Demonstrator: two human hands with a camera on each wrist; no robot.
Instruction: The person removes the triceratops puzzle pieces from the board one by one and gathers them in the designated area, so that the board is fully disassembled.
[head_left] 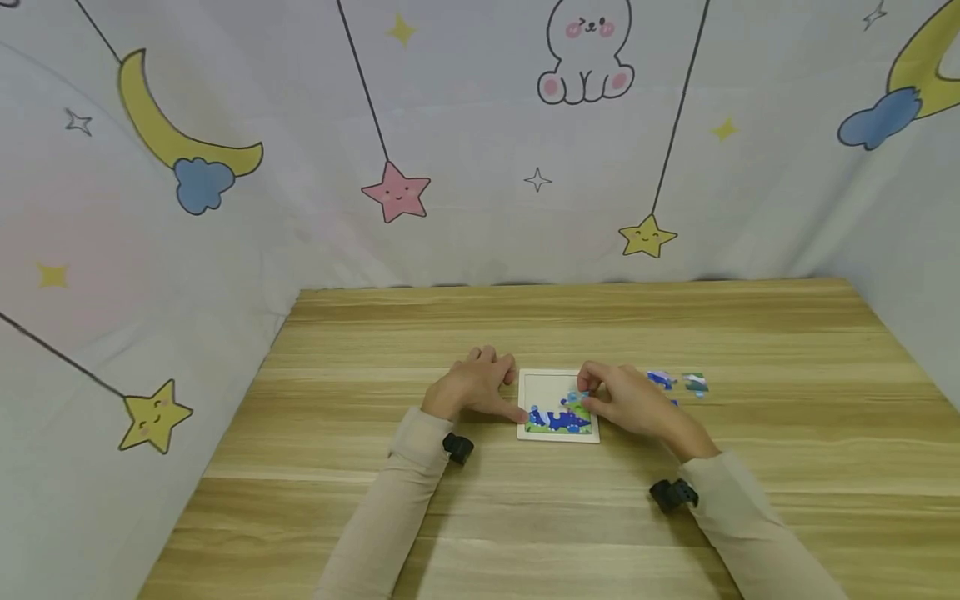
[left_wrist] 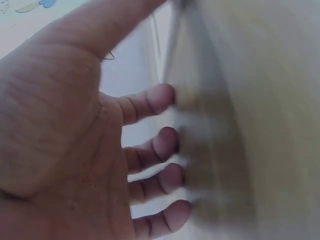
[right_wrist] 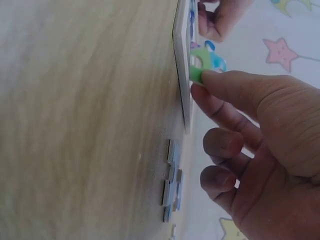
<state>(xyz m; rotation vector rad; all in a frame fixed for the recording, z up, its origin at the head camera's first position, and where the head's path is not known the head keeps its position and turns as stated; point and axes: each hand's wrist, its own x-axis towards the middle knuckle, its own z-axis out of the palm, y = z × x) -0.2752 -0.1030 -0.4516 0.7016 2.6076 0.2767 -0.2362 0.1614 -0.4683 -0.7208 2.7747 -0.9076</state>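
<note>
While the left hand (head_left: 474, 386) rests curled fingertips on the wood-grain table (head_left: 750, 333) beside the square white puzzle tray (head_left: 558, 405), the right hand (head_left: 626, 398) pinches a green-blue jigsaw piece (right_wrist: 204, 62) against the tray's partly filled picture. Flat loose pieces (head_left: 677, 382) lie just right of the tray.

A child's play corner: cartoon moon-and-star curtain (head_left: 225, 167) around a wooden table (head_left: 525, 517).

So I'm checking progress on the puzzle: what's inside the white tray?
Inside the white tray, blue and green pieces fill the lower rows; the upper part is bare. The right hand pinches a green-blue piece over it, hiding that edge.
</note>
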